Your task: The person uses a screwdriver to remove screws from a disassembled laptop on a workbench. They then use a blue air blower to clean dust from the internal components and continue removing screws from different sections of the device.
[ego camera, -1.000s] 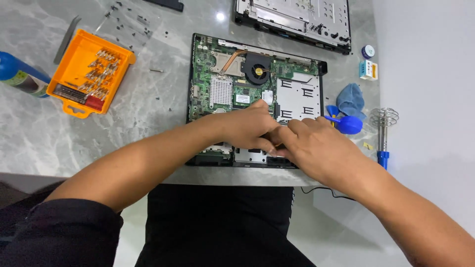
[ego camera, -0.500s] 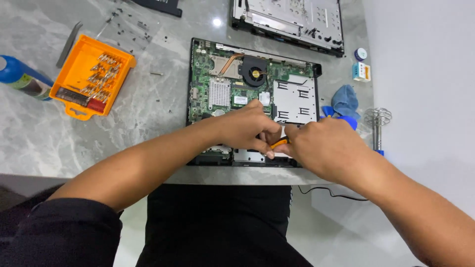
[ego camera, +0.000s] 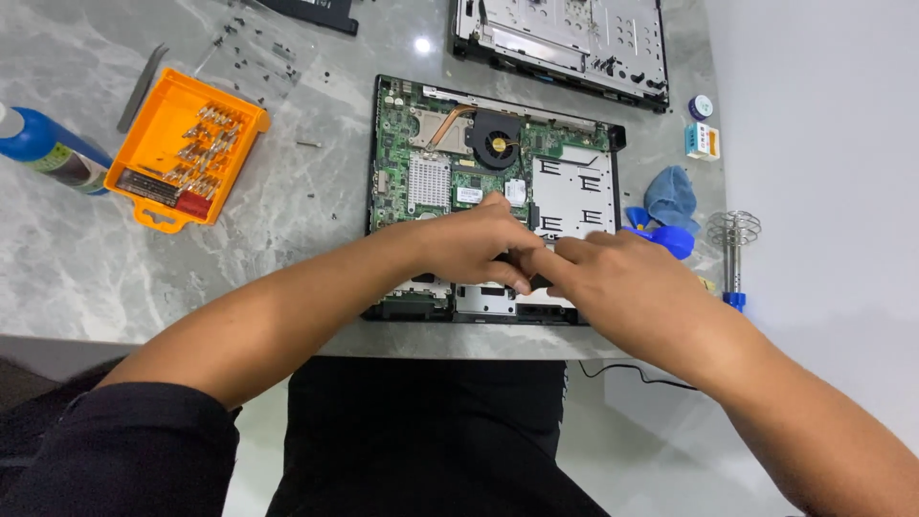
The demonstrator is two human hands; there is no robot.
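Note:
An opened laptop base (ego camera: 450,172) lies on the grey marble table, its green board, copper heat pipe and black fan (ego camera: 496,144) exposed. My left hand (ego camera: 469,244) and my right hand (ego camera: 622,282) meet over the lower middle of the board. The fingertips of both pinch a small dark part (ego camera: 525,260) between them. The hands hide most of that part and the board's near area.
An orange tray of screwdriver bits (ego camera: 182,148) and a blue bottle (ego camera: 48,148) sit at the left. Loose screws (ego camera: 258,53) lie behind them. A second laptop panel (ego camera: 565,38) is at the back. A blue cloth (ego camera: 670,191) and a coiled metal stand (ego camera: 732,235) are at the right.
My hands have stayed over the laptop's near part, the right one edging slightly left. An orange bit seen between the fingers half a second ago is no longer visible.

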